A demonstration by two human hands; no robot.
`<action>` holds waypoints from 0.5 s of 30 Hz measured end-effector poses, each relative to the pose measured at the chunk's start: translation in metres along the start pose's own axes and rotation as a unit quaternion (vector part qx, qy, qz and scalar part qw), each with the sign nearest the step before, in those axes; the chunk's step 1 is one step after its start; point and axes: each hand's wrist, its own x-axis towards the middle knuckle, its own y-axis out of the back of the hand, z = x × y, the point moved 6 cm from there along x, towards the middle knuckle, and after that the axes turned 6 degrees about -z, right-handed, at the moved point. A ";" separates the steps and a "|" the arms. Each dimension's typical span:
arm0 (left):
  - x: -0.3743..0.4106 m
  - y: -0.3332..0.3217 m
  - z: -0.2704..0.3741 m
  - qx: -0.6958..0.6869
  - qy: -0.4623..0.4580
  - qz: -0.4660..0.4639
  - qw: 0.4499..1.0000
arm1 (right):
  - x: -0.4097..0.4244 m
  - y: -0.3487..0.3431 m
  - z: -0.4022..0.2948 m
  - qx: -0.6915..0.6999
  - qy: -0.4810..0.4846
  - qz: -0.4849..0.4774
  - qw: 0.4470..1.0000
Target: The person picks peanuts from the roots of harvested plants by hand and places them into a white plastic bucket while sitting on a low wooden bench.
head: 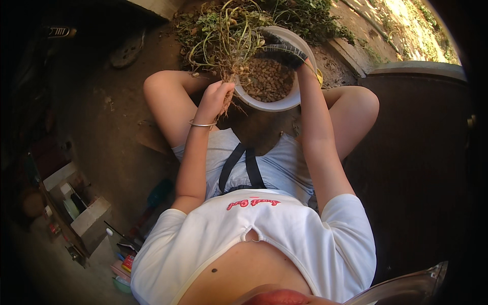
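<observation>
A bunch of pulled peanut plants (pixel 230 63) is gripped at its roots by my bare left hand (pixel 215 100), a bangle on that wrist. Its stems and leaves point away from me, and several pods hang among the roots beside a white plastic bucket (pixel 272 108). Loose peanuts in their shells (pixel 270 82) lie inside the bucket. My right hand (pixel 286 54), in a dark knitted glove, is over the bucket's far right part, close to the stems. Its fingers are dark and partly behind the stems, so their grip is unclear.
More leafy plants (pixel 305 19) are heaped beyond the bucket. A dark panel (pixel 411 160) stands close on my right. At my left, a low shelf (pixel 91 217) holds small household items. A shoe-like object (pixel 127 53) rests on the floor at the upper left.
</observation>
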 end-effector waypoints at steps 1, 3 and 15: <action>0.000 0.000 -0.001 0.001 -0.003 0.000 1.000 | 0.000 0.000 -0.004 0.001 0.004 0.008 1.000; 0.000 -0.002 0.000 0.008 -0.010 0.003 1.000 | -0.002 0.002 -0.013 0.002 0.017 0.020 1.000; 0.011 -0.010 -0.001 0.198 -0.051 0.048 0.978 | 0.008 -0.023 -0.076 -0.266 0.005 0.085 0.960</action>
